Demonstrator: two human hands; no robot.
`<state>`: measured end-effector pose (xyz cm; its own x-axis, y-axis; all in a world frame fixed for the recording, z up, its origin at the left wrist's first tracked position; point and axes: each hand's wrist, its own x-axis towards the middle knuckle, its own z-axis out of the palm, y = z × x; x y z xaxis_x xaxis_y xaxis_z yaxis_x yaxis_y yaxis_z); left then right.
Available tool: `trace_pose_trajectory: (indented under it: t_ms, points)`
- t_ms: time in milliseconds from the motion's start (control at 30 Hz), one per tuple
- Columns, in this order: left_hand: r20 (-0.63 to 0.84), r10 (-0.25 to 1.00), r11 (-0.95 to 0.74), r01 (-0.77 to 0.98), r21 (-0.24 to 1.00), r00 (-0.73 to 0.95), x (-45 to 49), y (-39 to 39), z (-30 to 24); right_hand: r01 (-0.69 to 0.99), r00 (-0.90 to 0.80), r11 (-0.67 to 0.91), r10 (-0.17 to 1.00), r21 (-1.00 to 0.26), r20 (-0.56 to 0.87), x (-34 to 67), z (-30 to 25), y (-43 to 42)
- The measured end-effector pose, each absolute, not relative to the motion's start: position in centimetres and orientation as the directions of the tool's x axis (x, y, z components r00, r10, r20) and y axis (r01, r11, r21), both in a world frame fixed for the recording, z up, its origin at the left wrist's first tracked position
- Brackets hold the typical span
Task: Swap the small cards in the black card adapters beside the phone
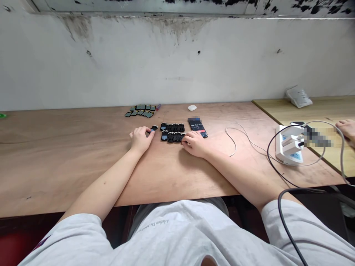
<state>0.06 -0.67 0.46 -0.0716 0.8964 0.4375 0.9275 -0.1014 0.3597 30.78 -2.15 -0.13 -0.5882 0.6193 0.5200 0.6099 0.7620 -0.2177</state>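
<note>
My left hand (141, 137) rests on the wooden table (69, 162) with its fingers pinched on a small black part (154, 128). Just to its right lie two rows of several similar black parts (172, 132). My right hand (194, 143) lies curled at the right end of the lower row, fingertips touching the last part there. Directly beyond that hand lies a black phone (198, 128) with a timer on its screen.
Several small dark flat chips (141, 110) and a red pen (158, 107) lie farther back. A white earbud case (192, 108) sits near the wall. A white power strip (290, 148) with cables is at the right; another person's hand (346, 129) rests on the neighbouring table.
</note>
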Motion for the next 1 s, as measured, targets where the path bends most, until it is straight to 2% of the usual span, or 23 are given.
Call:
trace_pose_trajectory:
  t_ms: [300, 533, 633, 767, 867, 1000]
  points:
    - [0.384, 0.916, -0.214, 0.949, 0.232, 0.113, 1.0, -1.0, -0.1, 0.486, -0.696, 0.850, 0.517, -0.202, 0.498, 30.7, -0.9, -1.8]
    - [0.319, 0.935, -0.241, 0.938, 0.249, 0.156, 1.0, -0.9, -0.2, 0.503, -0.691, 0.840, 0.531, -0.202, 0.491, 30.8, -0.7, -2.0]
    - [0.341, 0.932, -0.224, 0.933, 0.283, 0.121, 0.9, -1.0, 0.0, 0.584, -0.645, 0.792, 0.586, -0.178, 0.491, 30.7, -0.4, -2.2]
    - [0.384, 0.923, -0.117, 0.959, 0.259, 0.009, 0.6, -0.8, -0.1, 0.768, -0.491, 0.626, 0.710, -0.133, 0.505, 30.5, -0.2, -2.3]
    - [0.306, 0.951, -0.036, 0.974, 0.225, -0.035, 0.1, -0.2, -0.5, 0.850, -0.406, 0.517, 0.765, -0.100, 0.500, 30.5, -0.2, -2.4]
    - [0.232, 0.972, -0.025, 0.977, 0.211, -0.026, -0.5, 0.2, -0.6, 0.863, -0.405, 0.498, 0.786, -0.089, 0.467, 30.5, 0.0, -2.5]
